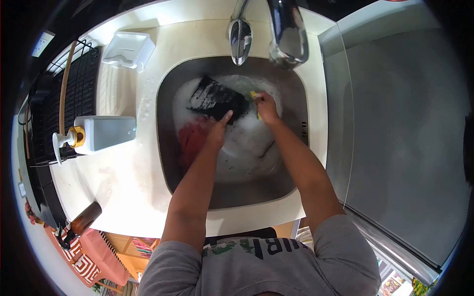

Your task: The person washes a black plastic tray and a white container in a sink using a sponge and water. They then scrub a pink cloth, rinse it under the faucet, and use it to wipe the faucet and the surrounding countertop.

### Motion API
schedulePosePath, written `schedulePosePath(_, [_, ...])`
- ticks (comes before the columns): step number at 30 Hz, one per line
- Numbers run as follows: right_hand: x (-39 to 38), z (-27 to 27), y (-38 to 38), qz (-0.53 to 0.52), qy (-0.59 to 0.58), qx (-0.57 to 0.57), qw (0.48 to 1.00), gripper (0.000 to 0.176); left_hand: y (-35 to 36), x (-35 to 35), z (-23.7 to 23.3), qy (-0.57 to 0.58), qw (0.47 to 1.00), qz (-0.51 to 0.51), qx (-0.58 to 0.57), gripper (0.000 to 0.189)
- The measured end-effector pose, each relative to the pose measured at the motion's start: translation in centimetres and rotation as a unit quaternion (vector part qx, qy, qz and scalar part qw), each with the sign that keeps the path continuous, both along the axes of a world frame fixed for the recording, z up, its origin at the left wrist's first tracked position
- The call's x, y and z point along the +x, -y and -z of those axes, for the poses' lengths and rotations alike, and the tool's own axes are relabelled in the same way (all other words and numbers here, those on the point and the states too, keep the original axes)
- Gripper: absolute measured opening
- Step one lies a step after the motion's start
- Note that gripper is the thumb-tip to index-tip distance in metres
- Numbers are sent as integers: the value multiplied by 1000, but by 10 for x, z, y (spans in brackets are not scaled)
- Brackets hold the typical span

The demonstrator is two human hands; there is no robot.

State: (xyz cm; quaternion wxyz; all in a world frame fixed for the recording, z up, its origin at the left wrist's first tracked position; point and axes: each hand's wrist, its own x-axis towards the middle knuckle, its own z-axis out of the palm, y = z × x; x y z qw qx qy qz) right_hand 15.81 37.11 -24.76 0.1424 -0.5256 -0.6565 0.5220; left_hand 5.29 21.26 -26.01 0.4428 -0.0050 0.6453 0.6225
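Left hand (218, 132) grips the flat black item (212, 97) by its near right corner, thumb on top, other fingers largely hidden; right hand (267, 108) pinches the yellow sponge (254, 94), mostly covered by the fingers, just beside the item's right end. Black item lies tilted amid the suds (247, 143), ahead of the left hand and to the left of the right hand; red item (191, 140), partly veiled by foam, lies to the left of the left hand within the sink (242, 196). Faucet (241, 42) and larger chrome fitting (288, 42) overhang the far side; pump bottle (108, 133), white holder (128, 49) and brown bottle (87, 217) occupy the left counter (123, 192), beside the black rack (80, 91).
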Motion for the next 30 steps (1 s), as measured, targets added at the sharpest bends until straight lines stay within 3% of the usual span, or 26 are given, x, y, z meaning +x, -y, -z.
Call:
schedulePosePath(1, [1, 5, 6, 3, 1, 4, 1000, 15, -6, -1, -4, 61, 996, 36, 56, 73])
schedulePosePath(2, [-2, 13, 16, -8, -71, 91, 993, 14, -12, 2, -7, 63, 996, 39, 59, 73])
schedulePosePath(3, [-5, 20, 26, -20, -142, 176, 974, 13, -20, 2, -30, 147, 986, 43, 68, 66])
schedulePosePath(4, [-12, 20, 38, -19, -142, 177, 974, 13, -25, 2, -41, 229, 969, 45, 76, 59])
schedulePosePath(5, [-20, 19, 51, -48, -104, 237, 965, 16, -29, 1, -32, 229, 969, 46, 75, 59])
schedulePosePath(7, [-27, 9, 58, -75, -63, 297, 950, 18, -36, 1, -5, 269, 954, -12, 132, 37])
schedulePosePath(9, [-29, 1, 63, -187, -27, 419, 888, 23, -28, 2, 13, 290, 947, -50, 130, 29])
schedulePosePath(10, [-31, 12, 57, -183, -27, 417, 890, 23, -24, 2, 13, 308, 939, -87, 129, 22])
schedulePosePath(11, [-41, 23, 39, -58, -77, 186, 978, 23, -28, 0, 13, 305, 940, -86, 130, 22])
schedulePosePath(12, [-48, 19, 32, 70, -119, -62, 988, 23, -31, 0, 13, 322, 926, -141, 139, 20])
schedulePosePath(13, [-44, 16, 33, 72, -118, -64, 988, 23, -29, 3, 11, 340, 909, -196, 143, 19])
schedulePosePath(14, [-44, 11, 30, -20, -62, 121, 991, 20, -27, -1, 11, 338, 910, -195, 143, 19])
schedulePosePath(15, [-44, 3, 28, -112, 0, 303, 946, 16, -26, -4, 20, 347, 909, -183, 142, 18])
schedulePosePath(16, [-41, 1, 34, -114, 3, 306, 945, 16, -25, -5, 29, 358, 906, -173, 143, 17])
schedulePosePath(18, [-36, 4, 56, -213, -45, 322, 921, 13, -23, -7, 42, 359, 909, -164, 135, 16])
schedulePosePath(19, [-36, 7, 51, -214, -46, 322, 921, 13, -21, -10, 45, 357, 913, -155, 125, 16])
schedulePosePath(21, [-32, 12, 28, -215, 74, 360, 905, 13, -25, -11, 38, 365, 904, -172, 142, 15])
schedulePosePath(25, [-18, 2, 18, -182, 84, 359, 911, 14, -21, -16, 25, 394, 882, -211, 148, 17])
schedulePosePath(27, [-7, -1, 44, -295, 16, 324, 899, 14, -24, -14, 20, 392, 885, -210, 136, 18])
schedulePosePath(28, [-9, -5, 44, -295, 14, 321, 900, 14, -23, -16, 15, 383, 891, -208, 126, 20])
schedulePosePath(29, [-14, -10, 35, -282, 71, 358, 887, 17, -25, -21, 9, 379, 892, -209, 129, 20])
schedulePosePath(30, [-15, -15, 30, -264, 132, 391, 872, 21, -27, -24, -10, 334, 922, -143, 135, 24])
